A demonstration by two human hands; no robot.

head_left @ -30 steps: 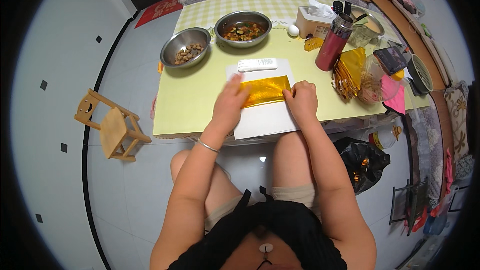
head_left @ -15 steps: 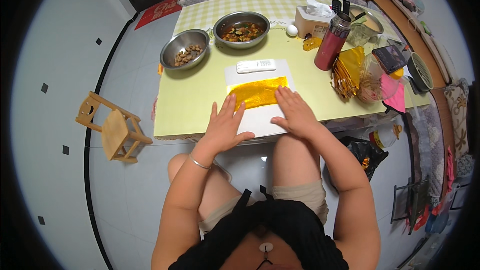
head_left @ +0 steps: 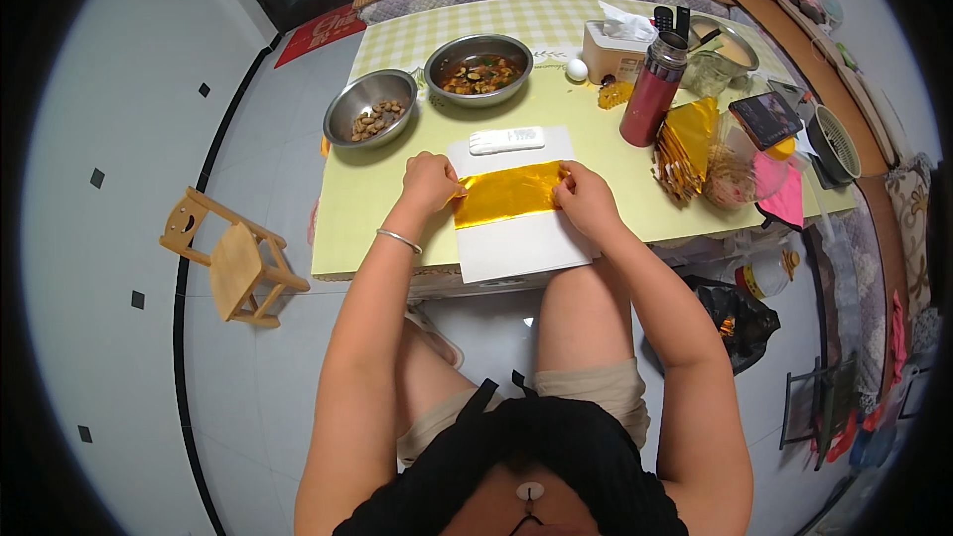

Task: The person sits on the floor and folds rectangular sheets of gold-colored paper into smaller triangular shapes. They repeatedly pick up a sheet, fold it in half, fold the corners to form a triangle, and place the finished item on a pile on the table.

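A shiny gold foil sheet, shaped as a wide strip, lies across a white sheet at the table's near edge. My left hand pinches the strip's left end between thumb and fingers. At the other end, my right hand grips the right edge with its fingers closed. Just beyond the foil, a long white object with dark marks rests on the white sheet.
Metal bowls hold brown nuts and dark soup. To the right stand a red thermos, a tissue box, gold foil pieces, and a phone. A white egg lies near the box. A wooden chair stands left.
Both hands have gone from lying flat on the foil to pinching its two ends. The left hand moved outward and away from me. The strip now looks flatter and more fully uncovered.
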